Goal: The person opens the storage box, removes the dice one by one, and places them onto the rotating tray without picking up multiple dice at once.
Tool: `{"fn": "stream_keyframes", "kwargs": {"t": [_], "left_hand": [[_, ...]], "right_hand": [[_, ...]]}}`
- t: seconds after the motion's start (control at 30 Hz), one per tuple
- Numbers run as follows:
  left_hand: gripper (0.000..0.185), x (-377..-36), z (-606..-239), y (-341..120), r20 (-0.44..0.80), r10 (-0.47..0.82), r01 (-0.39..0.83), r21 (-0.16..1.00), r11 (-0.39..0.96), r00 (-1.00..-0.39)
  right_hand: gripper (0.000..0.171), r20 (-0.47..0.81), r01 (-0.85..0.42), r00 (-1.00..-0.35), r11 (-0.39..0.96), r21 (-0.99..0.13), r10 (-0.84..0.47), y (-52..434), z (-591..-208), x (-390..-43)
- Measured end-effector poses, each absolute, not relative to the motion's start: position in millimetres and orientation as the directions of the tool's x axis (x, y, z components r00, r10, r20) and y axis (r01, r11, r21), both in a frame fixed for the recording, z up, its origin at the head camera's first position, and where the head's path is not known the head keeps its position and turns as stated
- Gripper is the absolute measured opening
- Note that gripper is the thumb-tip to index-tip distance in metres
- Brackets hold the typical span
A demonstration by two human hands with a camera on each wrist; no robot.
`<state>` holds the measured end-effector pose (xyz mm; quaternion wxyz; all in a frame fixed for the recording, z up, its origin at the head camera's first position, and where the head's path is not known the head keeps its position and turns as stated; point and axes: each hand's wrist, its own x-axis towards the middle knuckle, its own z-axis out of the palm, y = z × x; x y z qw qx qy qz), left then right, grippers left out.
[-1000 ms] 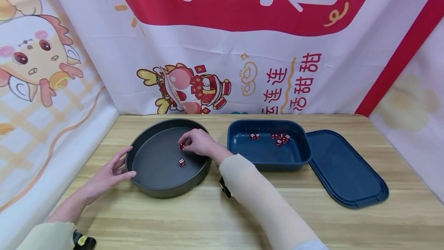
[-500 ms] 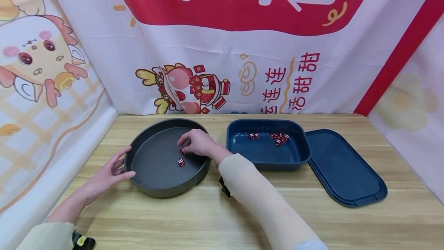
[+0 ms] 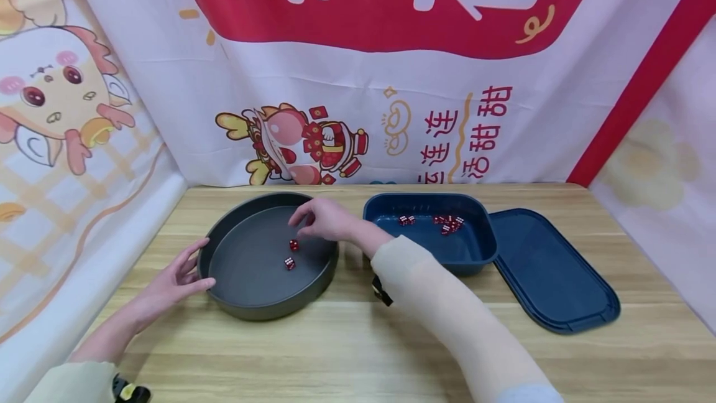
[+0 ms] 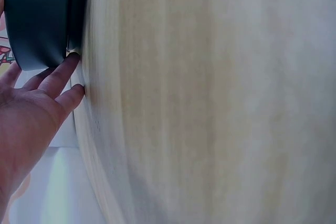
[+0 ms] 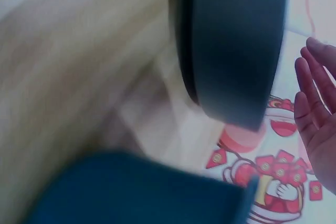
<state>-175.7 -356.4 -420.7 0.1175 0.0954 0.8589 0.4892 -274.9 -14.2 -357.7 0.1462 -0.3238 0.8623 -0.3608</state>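
In the head view, two red dice with white pips lie in a round dark grey pan (image 3: 246,260): one die (image 3: 293,245) just below my right fingers, another die (image 3: 289,263) nearer me. My right hand (image 3: 330,221) hovers over the pan's right side with nothing in its grasp. From the right wrist view its fingers (image 5: 310,85) look loosely extended, past the pan wall (image 5: 236,45). My left hand (image 3: 178,278) rests at the pan's left side, thumb and fingers spread along the rim. Seen from the left wrist, those fingers (image 4: 60,80) reach straight to the pan wall (image 4: 39,19).
A dark blue rectangular container (image 3: 419,241) stands right of the pan, with several red dice (image 3: 449,224) and a smaller group of dice (image 3: 406,220) inside. Its flat blue lid (image 3: 550,272) lies beside it. A printed cloth (image 3: 335,67) hangs behind the wooden table (image 3: 313,353).
My right hand has let go of the upper die, leaving it on the pan's floor, and has lifted and shifted right. The left hand keeps its place on the pan.
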Motion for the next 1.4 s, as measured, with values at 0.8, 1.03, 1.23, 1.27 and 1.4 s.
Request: {"fn": "stream_keyframes", "kwargs": {"t": [0.8, 1.03, 1.23, 1.27, 1.4], "left_hand": [[0.086, -172.9, -420.2, -356.8, -0.113, 0.27, 0.041, 0.863, 0.504, -0.956], [0.087, -174.4, -420.0, -356.2, -0.114, 0.28, 0.045, 0.863, 0.502, -0.953], [0.086, -175.2, -419.3, -356.5, -0.112, 0.283, 0.047, 0.865, 0.5, -0.953], [0.086, -175.3, -419.3, -356.5, -0.113, 0.284, 0.046, 0.865, 0.499, -0.952], [0.087, -175.8, -418.9, -355.9, -0.12, 0.282, 0.04, 0.864, 0.502, -0.952]], "right_hand": [[0.022, 0.077, -0.582, -0.729, 0.556, -0.593, -0.68, 116.8, -353.1, -277.7], [0.023, 0.006, -0.501, -0.802, 0.667, -0.552, -0.598, 158.8, -368.4, -283.4], [0.028, -0.006, -0.478, -0.824, 0.7, -0.53, -0.567, 174.3, -377.2, -288.2], [0.029, -0.011, -0.474, -0.827, 0.706, -0.527, -0.563, 175.1, -378.5, -289.1], [0.034, -0.037, -0.463, -0.832, 0.728, -0.506, -0.554, 176.7, -387.4, -294.8]]}}
